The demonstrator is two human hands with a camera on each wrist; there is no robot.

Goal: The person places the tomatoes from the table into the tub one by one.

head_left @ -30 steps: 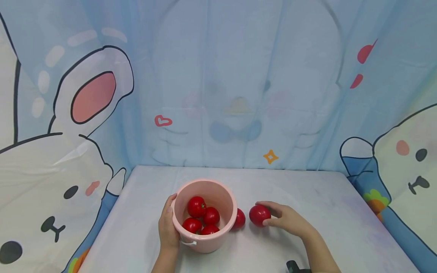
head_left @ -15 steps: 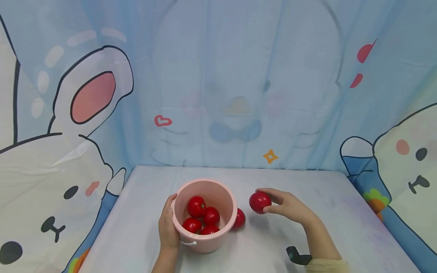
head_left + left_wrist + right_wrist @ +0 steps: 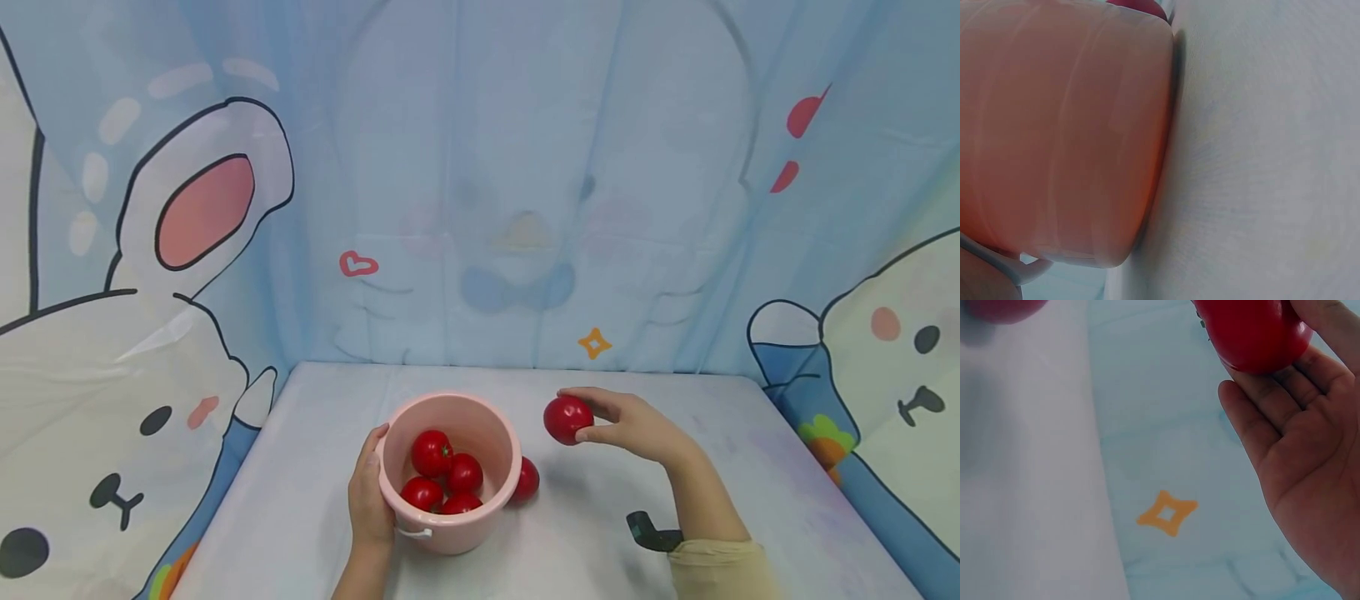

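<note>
A pink bucket (image 3: 450, 533) stands upright on the table, with several red tomatoes (image 3: 432, 454) inside it. My left hand (image 3: 369, 504) holds the bucket's left side, its fingertips near the rim. In the left wrist view the bucket's ribbed wall (image 3: 1054, 137) fills the left half. Off to the right of the bucket, my right hand (image 3: 637, 429) grips another tomato (image 3: 567, 419) between thumb and fingers, above the table. The right wrist view shows this tomato (image 3: 1250, 331) against the fingers. One more tomato (image 3: 528, 481) lies at the bucket's right side, partly hidden by it.
A white table (image 3: 750, 483) lies under everything, and a blue cartoon-printed curtain (image 3: 525, 167) hangs behind and at both sides. The bucket's white handle (image 3: 415, 533) shows at its front. A dark curved piece (image 3: 651, 533) sticks out beside my right wrist.
My right hand has raised the tomato off the table and carried it toward the back. The left hand and the bucket have stayed in place.
</note>
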